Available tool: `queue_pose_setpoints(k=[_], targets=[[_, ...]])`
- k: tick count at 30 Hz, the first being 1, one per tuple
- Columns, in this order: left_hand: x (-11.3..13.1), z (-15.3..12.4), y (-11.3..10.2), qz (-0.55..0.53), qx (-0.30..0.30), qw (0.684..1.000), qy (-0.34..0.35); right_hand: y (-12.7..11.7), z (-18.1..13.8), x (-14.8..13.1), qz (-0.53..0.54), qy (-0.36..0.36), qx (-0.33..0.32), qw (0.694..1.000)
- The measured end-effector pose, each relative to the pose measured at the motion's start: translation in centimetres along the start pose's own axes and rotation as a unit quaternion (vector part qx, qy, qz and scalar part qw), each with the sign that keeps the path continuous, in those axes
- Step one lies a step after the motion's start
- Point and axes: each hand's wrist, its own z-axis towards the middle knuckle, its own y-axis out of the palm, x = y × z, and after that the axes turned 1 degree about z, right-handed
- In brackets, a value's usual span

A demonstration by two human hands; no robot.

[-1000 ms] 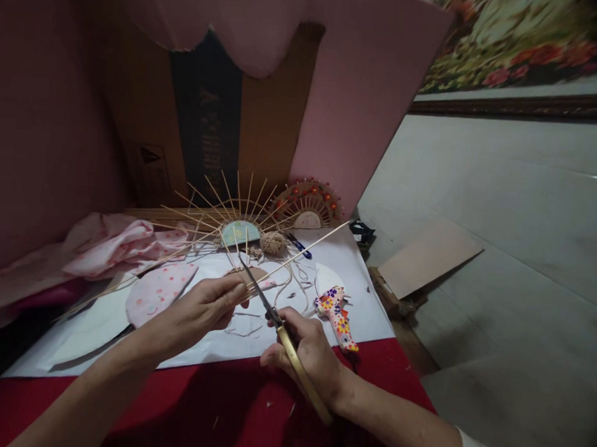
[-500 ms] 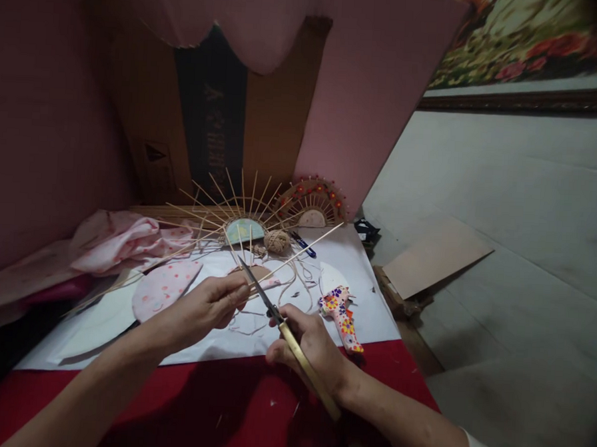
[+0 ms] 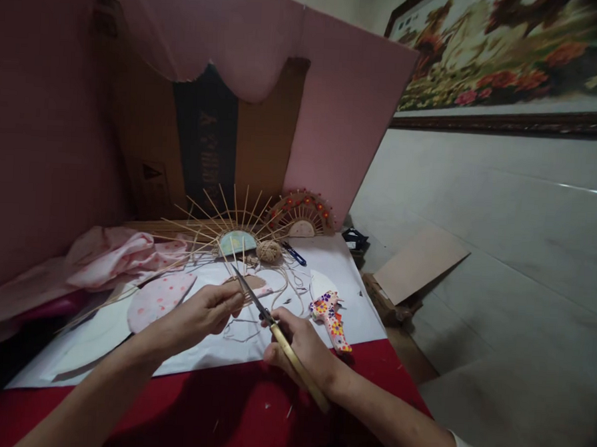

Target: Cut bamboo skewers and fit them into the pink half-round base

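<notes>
My left hand (image 3: 206, 312) is closed in a pinch on a thin bamboo stick (image 3: 125, 293) that runs off to the left over the white paper (image 3: 206, 353). My right hand (image 3: 304, 349) grips brass-handled scissors (image 3: 291, 356). Their dark blades point up-left and meet the stick just beside my left fingertips. Under the blades lies a small brown and pink half-round piece (image 3: 255, 284). Behind it stands a half-round frame of spread bamboo sticks (image 3: 235, 230) with a pale blue centre.
A ball of twine (image 3: 268, 250), a blue pen (image 3: 294, 254), a flower-patterned tool (image 3: 331, 313) and a pink dotted fabric half-circle (image 3: 159, 293) lie on the paper. Crumpled pink cloth (image 3: 121, 251) sits at the left. A bead-trimmed fan (image 3: 301, 214) leans on the cardboard backdrop (image 3: 263, 135). Cardboard (image 3: 419, 263) lies on the floor, right.
The long end of the stick that reached up-right past the scissors no longer shows. The camera has tilted a little; both hands stay in nearly the same place.
</notes>
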Motion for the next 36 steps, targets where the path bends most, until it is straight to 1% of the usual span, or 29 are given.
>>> queue_pose_setpoints(k=[4,7,10,14,16,17,19,22,24,26,28,30,33,36], targets=[[-0.2,0.1,0.2,-0.033,-0.002,0.999,0.01,0.0,0.0,0.1,0.02,-0.009,-0.008,1.0],[-0.4,0.1,-0.1,-0.056,0.01,0.998,-0.007,0.4,0.1,0.6,0.051,0.012,-0.006,0.999],[-0.6,0.1,-0.4,-0.052,0.017,0.998,-0.026,0.8,0.4,1.1,0.084,0.031,0.0,0.996],[-0.8,0.1,-0.1,-0.042,0.016,0.999,-0.027,1.3,0.8,1.6,0.061,0.016,0.037,0.997],[-0.8,0.1,0.0,-0.046,0.006,0.999,-0.028,1.2,0.9,1.7,0.043,0.013,0.041,0.998],[-0.7,0.1,-0.1,-0.05,0.004,0.998,-0.033,1.0,0.9,1.6,0.034,0.012,0.039,0.999],[-0.3,0.0,-0.6,-0.06,0.023,0.997,-0.051,0.2,1.0,1.3,-0.001,0.013,0.045,0.999],[0.2,0.0,-1.2,-0.071,0.072,0.993,-0.065,-1.8,1.5,0.5,-0.08,0.025,0.102,0.991],[0.3,0.1,-1.3,-0.079,0.088,0.991,-0.064,-3.0,1.9,0.2,-0.125,0.054,0.121,0.983],[0.2,0.3,-1.0,-0.088,0.089,0.99,-0.062,-3.7,2.1,0.2,-0.159,0.083,0.122,0.976],[0.1,0.5,-0.8,-0.093,0.085,0.99,-0.063,-3.9,1.7,0.3,-0.19,0.09,0.112,0.971],[-0.1,0.6,-0.6,-0.091,0.089,0.99,-0.062,-3.6,1.0,0.3,-0.233,0.079,0.082,0.966],[-0.2,0.5,-0.7,-0.083,0.1,0.99,-0.055,-2.6,-0.2,-0.1,-0.301,0.055,0.011,0.952],[-0.5,0.5,-0.8,-0.081,0.101,0.99,-0.051,-0.9,-0.7,-0.6,-0.348,0.039,-0.053,0.935]])
